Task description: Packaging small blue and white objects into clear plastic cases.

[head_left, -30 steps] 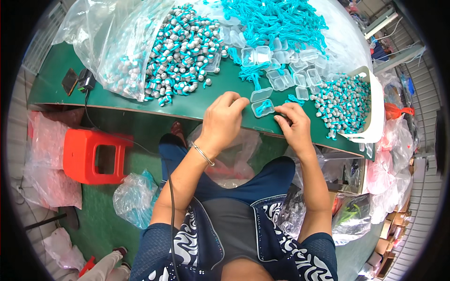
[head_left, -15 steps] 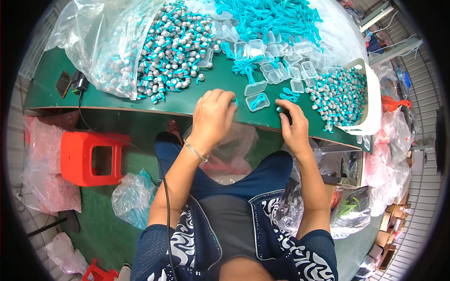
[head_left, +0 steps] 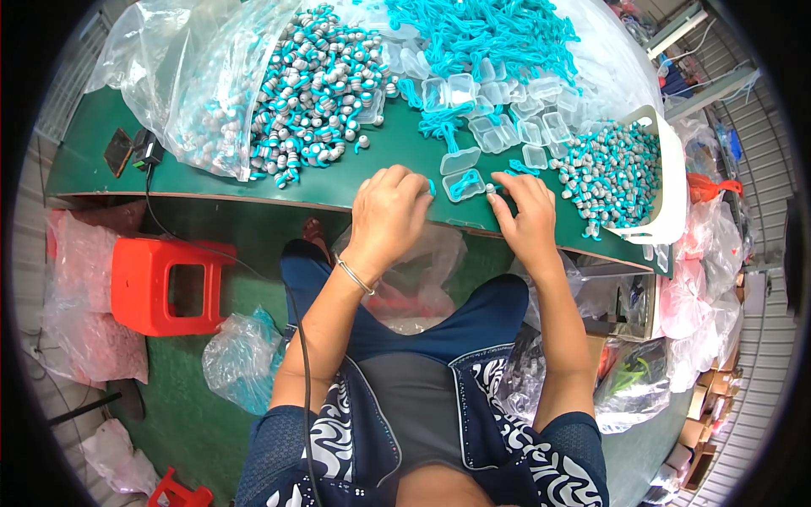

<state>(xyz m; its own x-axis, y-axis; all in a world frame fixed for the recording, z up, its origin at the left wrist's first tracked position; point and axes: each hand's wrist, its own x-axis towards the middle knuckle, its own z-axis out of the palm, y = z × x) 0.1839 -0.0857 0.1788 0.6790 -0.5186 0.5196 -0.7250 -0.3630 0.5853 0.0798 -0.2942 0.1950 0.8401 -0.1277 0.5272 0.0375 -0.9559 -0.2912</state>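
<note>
On the green table's near edge, a small clear plastic case [head_left: 473, 193] lies with its lid [head_left: 460, 160] folded back and a looped teal cord [head_left: 464, 182] inside. Just left of it, my left hand [head_left: 389, 211] is closed, with a small teal piece [head_left: 432, 188] showing at its fingertips; the rest is hidden. My right hand [head_left: 530, 211], on the case's other side, pinches a small grey plug [head_left: 491, 188] between thumb and fingers. Past those fingers lies another teal cord bundle [head_left: 522, 168], partly covered.
Grey-and-teal plugs [head_left: 317, 110] heap beside a clear bag [head_left: 211, 110] at left; more fill a white basket [head_left: 672, 182] at right. Teal cords [head_left: 490, 38] and clear cases [head_left: 494, 133] spread at the back. A red stool [head_left: 139, 287] stands left below the table.
My left hand has shifted slightly right, toward the case. My right hand has come slightly left, its fingertips nearer the case, and the grey plug in it shows more plainly.
</note>
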